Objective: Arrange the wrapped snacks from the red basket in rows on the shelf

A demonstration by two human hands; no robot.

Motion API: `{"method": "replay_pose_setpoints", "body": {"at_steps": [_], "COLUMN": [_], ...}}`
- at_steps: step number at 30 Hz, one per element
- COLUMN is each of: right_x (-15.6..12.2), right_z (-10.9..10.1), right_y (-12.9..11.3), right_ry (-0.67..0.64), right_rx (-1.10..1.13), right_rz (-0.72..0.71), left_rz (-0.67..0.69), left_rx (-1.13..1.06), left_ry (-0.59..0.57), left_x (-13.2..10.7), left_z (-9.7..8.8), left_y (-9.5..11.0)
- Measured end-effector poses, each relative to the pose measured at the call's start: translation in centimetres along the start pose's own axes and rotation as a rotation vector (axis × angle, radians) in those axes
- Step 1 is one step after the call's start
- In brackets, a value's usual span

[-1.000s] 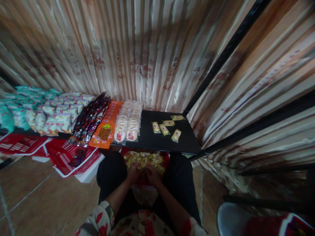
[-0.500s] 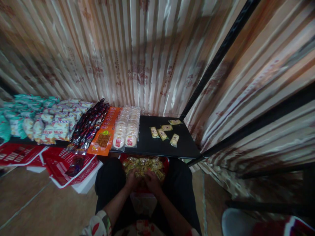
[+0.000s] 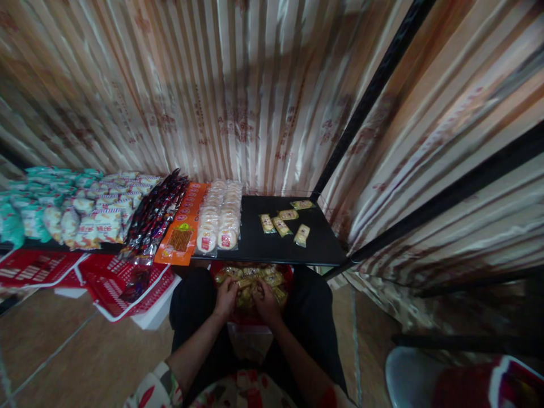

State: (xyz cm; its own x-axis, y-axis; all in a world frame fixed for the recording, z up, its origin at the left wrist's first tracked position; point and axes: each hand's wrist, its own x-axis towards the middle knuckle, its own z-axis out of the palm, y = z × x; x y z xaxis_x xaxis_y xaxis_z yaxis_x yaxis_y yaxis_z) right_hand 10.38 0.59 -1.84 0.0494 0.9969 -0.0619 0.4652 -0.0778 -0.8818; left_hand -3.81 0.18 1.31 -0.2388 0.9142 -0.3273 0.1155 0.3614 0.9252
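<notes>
Between my knees sits a red basket (image 3: 290, 277) filled with wrapped biscuits (image 3: 274, 277) in clear, yellowish packets. My left hand (image 3: 226, 297) is over its near left side, fingers closed on the end of a wrapped biscuit (image 3: 244, 283). Close by on the right, my right hand (image 3: 266, 303) has its fingers bent together on a packet, partly hidden by the hand and dim light. Several similar packets (image 3: 280, 226) lie loose on the right part of the black shelf (image 3: 255, 249) in front of me.
Left along the shelf lie round white crackers (image 3: 219, 221) in clear wrap, an orange pack (image 3: 181, 232), dark shiny packets (image 3: 153, 221), white packets (image 3: 102, 221) and teal packets (image 3: 32, 209). Red baskets (image 3: 110, 283) stand below. A black post (image 3: 369, 102) rises at right before a curtain (image 3: 263, 73).
My hands have moved slightly apart above the basket, and a packet now shows at my left fingertips. The view has shifted a little; the packets on the shelf stay put.
</notes>
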Motion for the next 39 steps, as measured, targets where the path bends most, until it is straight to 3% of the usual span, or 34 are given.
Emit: {"method": "replay_pose_setpoints", "body": {"at_steps": [7, 14, 23, 29, 36, 39], "right_x": [1.1, 1.4, 1.4, 3.0, 6.0, 6.7], "right_z": [-1.9, -3.8, -4.8, -7.1, -7.7, -7.4], "right_y": [-0.9, -2.6, -3.8, -5.4, -7.8, -8.6], "right_ry": [-0.039, -0.174, -0.117, 0.030, -0.002, 0.006], "right_rx": [0.202, 0.337, 0.543, 0.585, 0.640, 0.668], "right_rz": [-0.065, 0.068, 0.181, 0.126, 0.063, 0.079], "left_rz": [-0.191, -0.157, -0.076, -0.097, -0.032, -0.024], "left_rx": [-0.290, -0.324, -0.308, -0.295, -0.271, -0.297], "left_ry": [-0.109, -0.167, -0.272, -0.323, -0.372, -0.325], "left_x": [-0.5, 0.3, 0.4, 0.0, -0.3, -0.1], "left_z": [0.5, 0.7, 0.9, 1.5, 2.7, 3.0], "left_y": [2.0, 3.7, 6.1, 6.3, 7.5, 8.3]}}
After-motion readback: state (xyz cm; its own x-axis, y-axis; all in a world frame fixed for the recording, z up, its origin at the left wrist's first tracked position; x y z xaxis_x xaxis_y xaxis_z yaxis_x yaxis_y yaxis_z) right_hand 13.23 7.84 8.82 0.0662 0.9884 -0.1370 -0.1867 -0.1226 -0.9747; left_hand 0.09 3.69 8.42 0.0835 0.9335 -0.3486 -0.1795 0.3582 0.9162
